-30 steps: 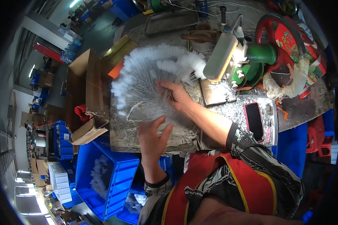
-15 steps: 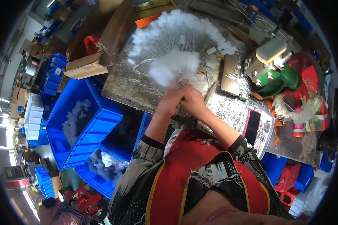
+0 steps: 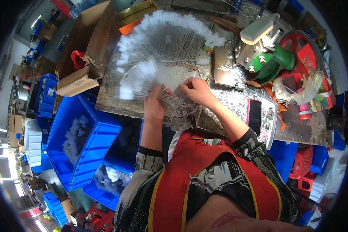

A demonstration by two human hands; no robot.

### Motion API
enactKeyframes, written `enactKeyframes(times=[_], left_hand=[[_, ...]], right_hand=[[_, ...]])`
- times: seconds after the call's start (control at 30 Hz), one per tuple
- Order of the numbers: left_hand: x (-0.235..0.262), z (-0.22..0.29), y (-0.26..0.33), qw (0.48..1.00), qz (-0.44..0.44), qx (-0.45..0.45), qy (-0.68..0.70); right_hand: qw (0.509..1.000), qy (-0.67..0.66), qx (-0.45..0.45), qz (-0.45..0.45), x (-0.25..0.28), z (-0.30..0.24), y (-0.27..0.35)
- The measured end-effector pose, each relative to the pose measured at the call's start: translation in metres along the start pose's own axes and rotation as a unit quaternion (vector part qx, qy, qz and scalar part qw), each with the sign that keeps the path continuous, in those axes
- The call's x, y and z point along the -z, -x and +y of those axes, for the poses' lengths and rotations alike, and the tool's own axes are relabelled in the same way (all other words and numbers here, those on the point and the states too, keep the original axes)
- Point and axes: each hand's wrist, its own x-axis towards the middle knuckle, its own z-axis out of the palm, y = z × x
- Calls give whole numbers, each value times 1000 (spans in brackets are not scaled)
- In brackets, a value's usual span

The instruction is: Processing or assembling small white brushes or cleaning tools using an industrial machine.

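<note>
My left hand (image 3: 155, 103) is closed round a bunch of small wire brushes (image 3: 139, 79), gripping the thin metal stems. Their white tufts fan out to the upper left, and the stem ends stick out to the right of the fist. Just right of it, my right hand (image 3: 199, 92) is apart from the bunch, with thumb and fingers pinched together; anything between them is too small to make out. Beyond both hands, a wide fan of loose wire brushes (image 3: 170, 23) lies on the worn tabletop (image 3: 112, 98), white tufts pointing away and stems toward me.
A green and metal machine (image 3: 255, 50) with a red wheel stands at the right. Near it are a metal plate (image 3: 223, 69) and a phone (image 3: 254, 116). At the left are a torn cardboard box (image 3: 79, 81) and blue bins (image 3: 94, 145) holding white brushes.
My hands were together at the bunch; now they are apart, the left keeping the brushes, lower and to the left. The view has shifted, so the table sits farther left.
</note>
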Motion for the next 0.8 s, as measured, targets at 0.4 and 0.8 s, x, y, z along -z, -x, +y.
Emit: enactKeyframes(times=[0.4, 0.8], left_hand=[[18, 6, 0, 997, -24, -30, -73], [-20, 8, -19, 938, -87, -196, -273]], right_hand=[[837, 532, 117, 60, 35, 25, -70], [933, 324, -6, -158, 72, -40, -12]])
